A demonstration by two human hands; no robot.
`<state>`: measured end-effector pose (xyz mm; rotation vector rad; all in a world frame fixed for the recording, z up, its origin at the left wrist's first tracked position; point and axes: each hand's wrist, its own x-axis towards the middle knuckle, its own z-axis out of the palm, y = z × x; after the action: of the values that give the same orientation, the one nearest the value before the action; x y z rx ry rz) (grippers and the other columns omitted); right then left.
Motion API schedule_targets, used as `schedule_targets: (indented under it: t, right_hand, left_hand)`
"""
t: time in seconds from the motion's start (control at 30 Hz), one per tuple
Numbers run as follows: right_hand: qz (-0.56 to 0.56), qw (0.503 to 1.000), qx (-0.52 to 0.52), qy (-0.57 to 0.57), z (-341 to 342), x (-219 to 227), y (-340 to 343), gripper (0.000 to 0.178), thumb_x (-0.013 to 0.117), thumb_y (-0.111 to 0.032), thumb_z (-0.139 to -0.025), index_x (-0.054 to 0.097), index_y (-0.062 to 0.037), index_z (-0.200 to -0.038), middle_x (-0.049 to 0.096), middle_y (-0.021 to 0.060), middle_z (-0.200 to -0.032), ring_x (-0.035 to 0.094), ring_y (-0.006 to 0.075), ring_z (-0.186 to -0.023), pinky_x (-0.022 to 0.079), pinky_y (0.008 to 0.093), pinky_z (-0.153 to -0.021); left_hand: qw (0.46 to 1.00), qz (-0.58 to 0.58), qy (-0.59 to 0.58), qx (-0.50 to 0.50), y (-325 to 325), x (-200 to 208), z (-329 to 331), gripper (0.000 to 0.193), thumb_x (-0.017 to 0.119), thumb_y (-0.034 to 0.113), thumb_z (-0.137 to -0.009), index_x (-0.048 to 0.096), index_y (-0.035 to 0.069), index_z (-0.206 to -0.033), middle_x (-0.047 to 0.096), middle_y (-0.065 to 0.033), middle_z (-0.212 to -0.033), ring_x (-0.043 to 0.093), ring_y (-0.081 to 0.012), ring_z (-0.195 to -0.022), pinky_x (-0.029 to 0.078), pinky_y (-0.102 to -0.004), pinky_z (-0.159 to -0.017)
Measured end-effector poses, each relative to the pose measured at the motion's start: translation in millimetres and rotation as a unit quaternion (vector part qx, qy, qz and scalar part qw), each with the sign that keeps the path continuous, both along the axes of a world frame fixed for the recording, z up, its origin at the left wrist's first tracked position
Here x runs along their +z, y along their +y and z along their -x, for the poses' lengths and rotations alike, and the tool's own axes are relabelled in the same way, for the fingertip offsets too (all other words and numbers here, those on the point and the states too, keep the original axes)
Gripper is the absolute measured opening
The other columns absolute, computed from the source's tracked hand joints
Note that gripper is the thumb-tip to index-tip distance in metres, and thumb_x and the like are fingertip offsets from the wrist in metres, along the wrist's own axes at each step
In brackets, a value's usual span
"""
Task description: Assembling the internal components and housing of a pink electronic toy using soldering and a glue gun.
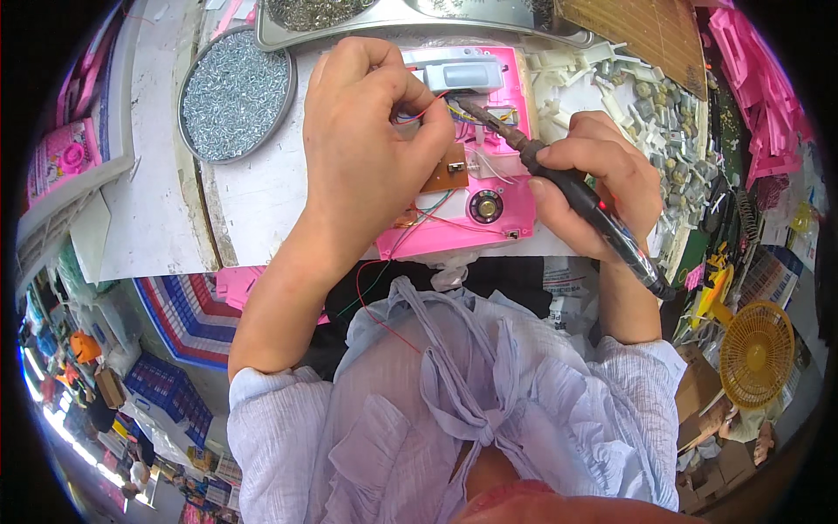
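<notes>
Your right hand (602, 179) is wrapped around a black soldering iron (572, 188), and its tip points to ten o'clock. Your left hand (371, 131) has its thumb and first finger close together by a thin red wire (424, 113), but you can't tell from here if they pinch it. The iron's tip is just beside those fingers; whether it touches anything is too small to tell. Both hands work over the pink case (454, 237), which lies on the white table (262, 201) in front of you. In the case, a gray box (471, 78) sits at twelve o'clock, a round speaker (485, 207) at five, and a brown board (443, 179) by your left thumb. Out from the case, a dish of screws (234, 98) is between nine and ten o'clock, a metal tray (393, 19) at eleven, cardboard (646, 39) at two, and a yellow fan (757, 354) at four.
</notes>
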<state>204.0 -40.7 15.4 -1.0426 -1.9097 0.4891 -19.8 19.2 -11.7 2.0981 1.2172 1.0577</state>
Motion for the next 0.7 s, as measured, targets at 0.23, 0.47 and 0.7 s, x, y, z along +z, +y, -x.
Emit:
schedule_targets:
  t: [0.23,0.47,0.7]
  right_hand:
    - [-0.014,1.000,0.009,0.000,-1.0,-0.3,1.3,0.033,0.082,0.001,-0.069,0.068,-0.0018,-0.098,0.071,0.0074,-0.079,0.058,0.0212,-0.057,0.046,0.0322,-0.058]
    - [-0.041,0.999,0.022,0.007,-6.0,2.0,-1.7,0.034,0.084,0.002,-0.069,0.066,-0.0009,-0.098,0.071,0.0089,-0.081,0.056,0.0208,-0.056,0.045,0.0324,-0.057]
    - [-0.051,0.998,0.010,0.025,-16.8,10.0,-12.4,0.034,0.083,0.001,-0.072,0.065,0.0009,-0.101,0.067,0.0110,-0.075,0.054,0.0219,-0.056,0.042,0.0327,-0.055]
  left_hand:
    - [0.999,-0.041,0.006,0.008,-1.2,-6.9,-3.5,0.014,0.076,0.004,-0.067,0.062,0.004,-0.071,0.058,-0.0099,-0.094,0.055,-0.0292,-0.086,0.045,-0.0412,-0.076]
    - [0.998,-0.061,0.023,0.015,-2.3,-5.7,-4.0,0.015,0.076,0.000,-0.071,0.061,0.000,-0.074,0.058,-0.0074,-0.091,0.055,-0.0227,-0.083,0.047,-0.0332,-0.070]
    - [0.998,-0.052,0.009,0.018,-2.5,-9.0,-5.6,0.016,0.076,0.005,-0.068,0.061,0.005,-0.071,0.057,-0.0093,-0.094,0.055,-0.0287,-0.085,0.044,-0.0404,-0.077]
